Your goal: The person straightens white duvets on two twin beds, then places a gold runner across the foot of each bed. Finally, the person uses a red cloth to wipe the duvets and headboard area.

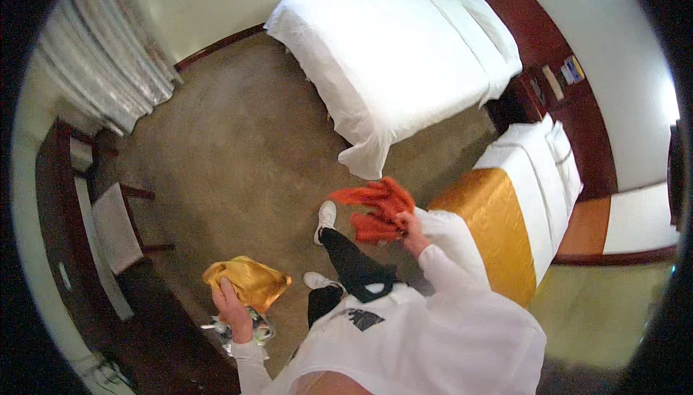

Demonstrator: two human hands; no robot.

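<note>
My left hand (pixel 231 303) grips a bunched gold satin cloth (pixel 249 281) at the lower left. Below that wrist is a clear plastic bag or wrapper (pixel 262 327) with something inside; whether the hand holds it too I cannot tell. In my right hand (pixel 412 232) is a crumpled red-orange cloth (pixel 379 203), hanging loosely above the carpet (pixel 227 140). Near it is the corner of a bed (pixel 476 173) with white linen and a gold bed runner (pixel 487 211). Ahead stands a second bed (pixel 379 59) in white covers, its sheet corner (pixel 368 159) drooping towards the floor.
A chair (pixel 118 227) stands by a dark wooden desk (pixel 57 178) at the left. Light curtains (pixel 108 54) hang at the upper left. Between the beds, a nightstand (pixel 514 94) meets the dark red headboard panel (pixel 590 140). My white shoes (pixel 326 215) are on the carpet.
</note>
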